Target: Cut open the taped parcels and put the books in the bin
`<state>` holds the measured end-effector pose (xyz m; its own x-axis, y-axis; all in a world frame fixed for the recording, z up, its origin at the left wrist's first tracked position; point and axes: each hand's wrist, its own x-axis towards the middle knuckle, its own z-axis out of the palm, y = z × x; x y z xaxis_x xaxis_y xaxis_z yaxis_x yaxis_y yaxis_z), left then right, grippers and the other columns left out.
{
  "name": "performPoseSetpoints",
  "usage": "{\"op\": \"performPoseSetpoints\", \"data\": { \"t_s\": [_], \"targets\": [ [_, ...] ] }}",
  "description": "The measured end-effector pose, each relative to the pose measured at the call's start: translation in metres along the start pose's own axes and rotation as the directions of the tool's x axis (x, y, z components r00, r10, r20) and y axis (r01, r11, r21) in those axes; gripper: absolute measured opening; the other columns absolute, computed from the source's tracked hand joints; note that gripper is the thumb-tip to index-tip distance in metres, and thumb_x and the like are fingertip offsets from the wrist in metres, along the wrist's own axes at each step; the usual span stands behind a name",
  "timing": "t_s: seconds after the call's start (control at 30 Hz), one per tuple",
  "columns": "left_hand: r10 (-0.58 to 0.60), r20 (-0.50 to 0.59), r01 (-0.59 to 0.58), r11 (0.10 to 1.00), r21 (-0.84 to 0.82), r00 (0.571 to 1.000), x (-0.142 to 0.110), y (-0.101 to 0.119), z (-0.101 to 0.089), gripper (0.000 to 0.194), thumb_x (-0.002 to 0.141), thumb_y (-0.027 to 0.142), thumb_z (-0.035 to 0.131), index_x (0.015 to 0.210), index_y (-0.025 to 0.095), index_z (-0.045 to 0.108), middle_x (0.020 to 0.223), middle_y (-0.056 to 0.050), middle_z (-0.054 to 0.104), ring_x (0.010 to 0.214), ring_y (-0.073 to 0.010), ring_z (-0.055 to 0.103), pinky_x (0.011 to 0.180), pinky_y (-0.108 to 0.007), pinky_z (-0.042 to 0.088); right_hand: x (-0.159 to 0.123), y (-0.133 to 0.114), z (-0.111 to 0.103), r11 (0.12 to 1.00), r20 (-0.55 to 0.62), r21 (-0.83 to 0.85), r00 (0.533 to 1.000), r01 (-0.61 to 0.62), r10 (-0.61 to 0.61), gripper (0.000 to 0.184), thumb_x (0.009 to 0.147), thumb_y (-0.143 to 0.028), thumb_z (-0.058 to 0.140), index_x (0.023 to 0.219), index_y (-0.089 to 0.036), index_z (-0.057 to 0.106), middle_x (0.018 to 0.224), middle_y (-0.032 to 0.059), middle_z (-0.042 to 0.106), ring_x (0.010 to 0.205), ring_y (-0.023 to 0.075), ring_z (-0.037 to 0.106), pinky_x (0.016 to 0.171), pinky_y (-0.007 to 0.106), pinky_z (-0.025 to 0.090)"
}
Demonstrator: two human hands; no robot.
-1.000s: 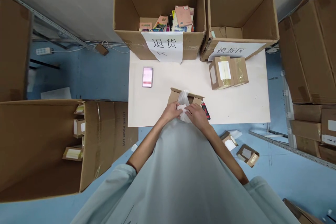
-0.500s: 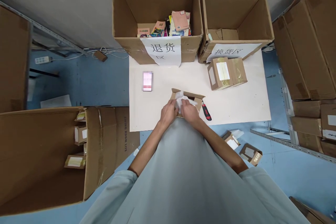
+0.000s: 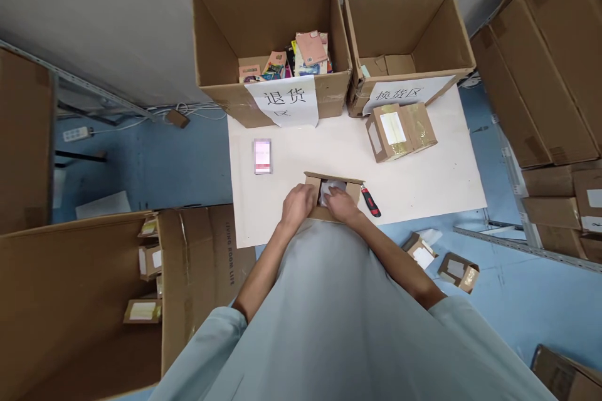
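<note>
A small open cardboard box (image 3: 354, 193) stands at the table's near edge, its flaps folded out. White wrapping (image 3: 332, 186) lies inside; what it may cover is hidden. My left hand (image 3: 298, 207) is closed at the box's left side, its fingers curled over the flap. My right hand (image 3: 342, 203) reaches into the opening with bent fingers on the wrapping; the fingertips are partly hidden. Just right of the box lies a red and black utility knife (image 3: 370, 202).
On the white table (image 3: 291, 150) are a phone (image 3: 262, 156) and taped parcels (image 3: 399, 131). Behind stand two labelled cartons, one with booklets (image 3: 311, 49), the other carton (image 3: 409, 22) with cardboard inside. A large carton (image 3: 197, 263) stands left; small boxes (image 3: 458, 271) lie on the floor.
The white wrapping has gone from above the box down into it. My left hand has moved off the wrapping to the left flap. My right hand stays on the wrapping. The camera view has shifted.
</note>
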<state>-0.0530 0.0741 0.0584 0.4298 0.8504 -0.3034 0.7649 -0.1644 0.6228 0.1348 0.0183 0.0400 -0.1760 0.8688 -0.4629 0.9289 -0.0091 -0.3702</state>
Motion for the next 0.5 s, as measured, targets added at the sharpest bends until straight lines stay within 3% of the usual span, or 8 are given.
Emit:
{"op": "performPoseSetpoints", "data": {
  "t_s": [0.1,0.17,0.27,0.33,0.4,0.5],
  "targets": [
    [-0.111,-0.081,0.106,0.992,-0.064,0.991,-0.009,-0.026,-0.011,0.038,0.104,0.027,0.062,0.139,0.021,0.074,0.141,-0.015,0.074,0.106,-0.0295,0.078,0.105,-0.043,0.059,-0.038,0.021,-0.001,0.987,-0.255,0.16,0.966,0.009,0.033,0.032,0.115,-0.024,0.051,0.129,-0.018,0.079,0.138,0.0171,0.078,0.13,0.0277,0.072,0.116,0.041,0.055],
    [-0.194,-0.066,0.186,0.976,-0.117,0.979,-0.013,-0.043,-0.014,0.04,0.104,0.032,0.064,0.141,0.02,0.073,0.145,-0.016,0.073,0.108,-0.0296,0.079,0.104,-0.043,0.06,-0.065,0.043,0.005,0.939,-0.398,0.314,0.879,-0.14,0.264,0.032,0.115,-0.034,0.05,0.118,-0.021,0.079,0.119,0.0152,0.082,0.11,0.0278,0.077,0.099,0.039,0.061],
    [-0.277,0.015,0.274,0.936,-0.222,0.961,-0.012,-0.06,-0.009,0.042,0.102,0.036,0.068,0.141,0.02,0.072,0.15,-0.017,0.073,0.121,-0.0316,0.078,0.108,-0.043,0.06,-0.088,0.071,0.021,0.795,-0.338,0.505,0.77,-0.337,0.541,0.03,0.11,-0.042,0.059,0.119,-0.02,0.077,0.111,0.0142,0.084,0.096,0.0283,0.08,0.089,0.041,0.064],
    [-0.295,0.059,0.299,0.909,-0.29,0.954,-0.01,-0.063,-0.001,0.046,0.101,0.04,0.071,0.143,0.019,0.07,0.153,-0.018,0.073,0.131,-0.0328,0.076,0.112,-0.043,0.059,-0.088,0.077,0.034,0.718,-0.233,0.587,0.771,-0.374,0.593,0.03,0.106,-0.039,0.062,0.121,-0.018,0.077,0.115,0.0159,0.085,0.098,0.0284,0.082,0.09,0.042,0.065],
    [-0.296,0.098,0.311,0.885,-0.348,0.95,-0.007,-0.061,0.006,0.05,0.1,0.041,0.073,0.144,0.018,0.069,0.157,-0.02,0.07,0.137,-0.0332,0.074,0.114,-0.043,0.059,-0.082,0.073,0.044,0.681,-0.171,0.644,0.802,-0.348,0.572,0.028,0.105,-0.034,0.062,0.122,-0.017,0.077,0.119,0.0172,0.085,0.102,0.0277,0.084,0.091,0.041,0.066],
    [-0.302,0.14,0.332,0.855,-0.397,0.943,-0.003,-0.053,0.012,0.048,0.1,0.041,0.073,0.141,0.017,0.071,0.155,-0.021,0.072,0.139,-0.0319,0.074,0.115,-0.042,0.059,-0.075,0.056,0.053,0.669,-0.176,0.69,0.832,-0.278,0.527,0.023,0.104,-0.031,0.064,0.116,-0.018,0.079,0.117,0.0139,0.087,0.101,0.0257,0.085,0.089,0.035,0.066]
  ]
}}
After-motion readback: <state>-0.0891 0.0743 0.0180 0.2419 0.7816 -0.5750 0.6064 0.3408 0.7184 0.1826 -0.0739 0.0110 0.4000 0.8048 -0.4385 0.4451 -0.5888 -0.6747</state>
